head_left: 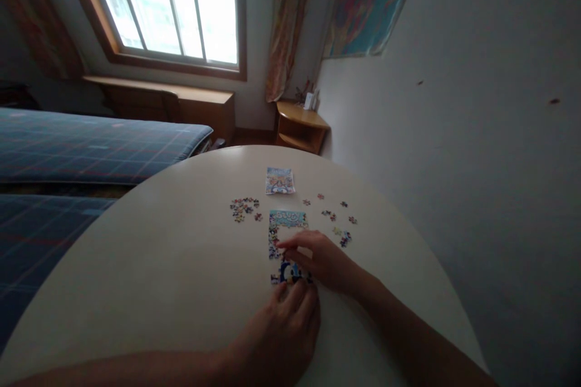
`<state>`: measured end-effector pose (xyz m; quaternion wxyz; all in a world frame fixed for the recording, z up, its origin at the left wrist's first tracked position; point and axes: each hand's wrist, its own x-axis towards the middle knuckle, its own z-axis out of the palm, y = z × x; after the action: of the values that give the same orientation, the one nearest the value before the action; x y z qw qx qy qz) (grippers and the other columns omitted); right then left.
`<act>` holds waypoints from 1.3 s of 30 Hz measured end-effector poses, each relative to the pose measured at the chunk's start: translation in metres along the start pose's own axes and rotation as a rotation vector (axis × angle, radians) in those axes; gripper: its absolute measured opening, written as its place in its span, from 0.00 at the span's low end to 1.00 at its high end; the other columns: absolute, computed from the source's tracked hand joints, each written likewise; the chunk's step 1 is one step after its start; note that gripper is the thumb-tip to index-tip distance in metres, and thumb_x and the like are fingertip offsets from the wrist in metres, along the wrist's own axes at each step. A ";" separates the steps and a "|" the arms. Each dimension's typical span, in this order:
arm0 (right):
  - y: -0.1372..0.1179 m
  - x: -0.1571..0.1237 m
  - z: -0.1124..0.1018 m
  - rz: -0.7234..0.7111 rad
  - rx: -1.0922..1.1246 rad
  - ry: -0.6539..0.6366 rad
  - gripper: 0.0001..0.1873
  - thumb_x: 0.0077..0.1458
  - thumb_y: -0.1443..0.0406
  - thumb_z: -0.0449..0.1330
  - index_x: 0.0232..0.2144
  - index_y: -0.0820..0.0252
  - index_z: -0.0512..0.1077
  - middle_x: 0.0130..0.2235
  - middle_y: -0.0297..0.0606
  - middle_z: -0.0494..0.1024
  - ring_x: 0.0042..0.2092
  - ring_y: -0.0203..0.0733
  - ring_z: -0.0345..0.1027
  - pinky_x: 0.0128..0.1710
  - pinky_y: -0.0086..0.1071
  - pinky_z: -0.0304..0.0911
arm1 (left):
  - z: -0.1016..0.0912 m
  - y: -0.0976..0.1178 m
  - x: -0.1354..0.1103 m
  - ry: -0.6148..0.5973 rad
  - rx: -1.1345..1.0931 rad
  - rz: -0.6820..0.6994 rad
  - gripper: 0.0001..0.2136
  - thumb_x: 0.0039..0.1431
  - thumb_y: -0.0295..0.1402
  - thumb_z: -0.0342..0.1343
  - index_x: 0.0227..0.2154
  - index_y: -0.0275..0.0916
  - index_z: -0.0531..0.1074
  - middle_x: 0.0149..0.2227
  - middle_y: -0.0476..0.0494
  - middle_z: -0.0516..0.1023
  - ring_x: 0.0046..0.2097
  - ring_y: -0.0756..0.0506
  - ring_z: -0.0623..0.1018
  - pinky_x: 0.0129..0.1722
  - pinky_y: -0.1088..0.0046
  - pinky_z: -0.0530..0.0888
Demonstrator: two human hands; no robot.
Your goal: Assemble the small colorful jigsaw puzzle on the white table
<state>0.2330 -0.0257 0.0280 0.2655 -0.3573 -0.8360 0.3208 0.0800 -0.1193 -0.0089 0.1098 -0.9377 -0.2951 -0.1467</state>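
Note:
A partly assembled jigsaw puzzle (290, 217) lies on the white round table (190, 266). Its upper part has a light blue lettered strip and a column of joined pieces down the left side. Just below sits a lower section (290, 272) with a blue cartoon face. My right hand (322, 257) reaches across from the right, thumb and index finger closing at a small puzzle piece by the left column; the fingers partly hide it. Curled fingers of my left hand (293, 314) press on the bottom edge of the lower section, covering part of it.
Loose puzzle pieces (242, 208) are heaped left of the puzzle, and several more pieces (329, 215) are scattered to its right. A small printed picture sheet (279, 181) lies beyond it. A bed (91, 145) stands left, a wall (454, 151) right, a corner shelf (302, 121) behind.

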 end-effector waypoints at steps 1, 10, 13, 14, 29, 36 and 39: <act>0.000 0.000 0.001 0.027 -0.019 0.005 0.09 0.58 0.66 0.64 0.42 0.55 0.79 0.37 0.35 0.83 0.40 0.38 0.76 0.48 0.34 0.65 | -0.001 0.000 0.000 -0.006 0.003 0.006 0.14 0.68 0.31 0.47 0.50 0.28 0.72 0.49 0.32 0.74 0.48 0.38 0.73 0.45 0.61 0.73; 0.003 0.004 0.013 -0.010 -0.097 -0.040 0.02 0.54 0.66 0.69 0.33 0.53 0.81 0.33 0.31 0.84 0.37 0.37 0.76 0.47 0.33 0.64 | -0.005 0.001 0.003 -0.054 -0.004 -0.013 0.12 0.66 0.29 0.49 0.47 0.29 0.73 0.43 0.34 0.75 0.44 0.38 0.73 0.42 0.61 0.73; 0.005 0.005 0.015 -0.047 -0.144 -0.029 0.03 0.54 0.66 0.69 0.33 0.53 0.82 0.32 0.31 0.84 0.37 0.37 0.76 0.48 0.33 0.63 | -0.005 0.002 0.004 -0.044 0.005 -0.013 0.11 0.65 0.29 0.50 0.45 0.30 0.73 0.41 0.36 0.74 0.42 0.39 0.72 0.41 0.61 0.73; 0.006 0.005 0.015 -0.063 -0.158 -0.025 0.03 0.54 0.66 0.69 0.33 0.53 0.82 0.32 0.31 0.84 0.37 0.37 0.76 0.47 0.32 0.63 | -0.005 0.002 0.004 -0.038 0.010 -0.013 0.11 0.65 0.30 0.50 0.44 0.30 0.73 0.41 0.36 0.74 0.41 0.39 0.72 0.40 0.61 0.73; 0.006 0.005 0.016 -0.123 -0.211 -0.009 0.04 0.52 0.65 0.70 0.33 0.53 0.80 0.34 0.32 0.84 0.39 0.39 0.75 0.48 0.35 0.63 | -0.006 0.002 0.004 -0.041 0.012 -0.009 0.11 0.65 0.30 0.51 0.45 0.29 0.73 0.40 0.37 0.74 0.41 0.39 0.73 0.42 0.59 0.75; 0.016 0.002 -0.003 -0.151 -0.215 0.034 0.03 0.59 0.64 0.64 0.35 0.55 0.78 0.36 0.34 0.82 0.40 0.39 0.73 0.48 0.36 0.62 | 0.001 0.002 0.001 0.008 0.000 -0.021 0.14 0.68 0.29 0.47 0.49 0.28 0.72 0.50 0.32 0.74 0.49 0.37 0.74 0.46 0.60 0.74; 0.020 -0.001 -0.009 -0.231 -0.246 -0.037 0.05 0.60 0.67 0.63 0.35 0.53 0.79 0.38 0.34 0.81 0.43 0.39 0.72 0.48 0.36 0.61 | 0.003 0.002 0.000 0.020 -0.001 -0.030 0.13 0.68 0.28 0.47 0.49 0.29 0.72 0.50 0.32 0.75 0.49 0.37 0.74 0.45 0.60 0.74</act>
<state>0.2483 -0.0124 0.0194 0.2394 -0.2824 -0.9093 0.1901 0.0820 -0.1199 -0.0119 0.1099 -0.9317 -0.3080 -0.1580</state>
